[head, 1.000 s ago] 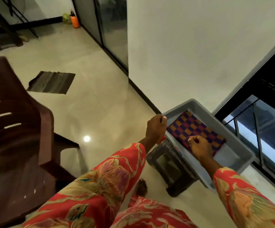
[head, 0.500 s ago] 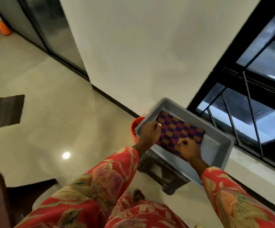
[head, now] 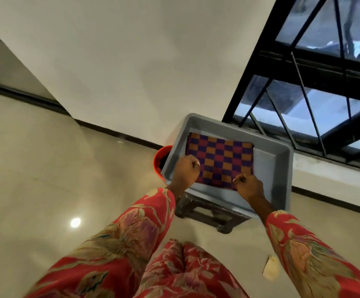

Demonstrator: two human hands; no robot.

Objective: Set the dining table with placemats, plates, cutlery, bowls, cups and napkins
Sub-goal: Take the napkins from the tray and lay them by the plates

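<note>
Checked placemat [head: 222,161] lies flat in grey bin [head: 282,168], toward its left side. L hand [head: 185,171] w/ fingers curled, pinching mat's near-left edge; R hand [head: 247,186] curled, pinching near-right corner. Bin sits on dark stool [head: 209,214], by wall & window. Orange bucket [head: 159,158] just left of bin, partly behind it.

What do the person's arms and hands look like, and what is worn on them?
Both arms wear long, loose sleeves of red cloth printed with large leaves and flowers in tan, green and pink. The left hand and the right hand are bare; no glove, ring or watch shows.
</note>
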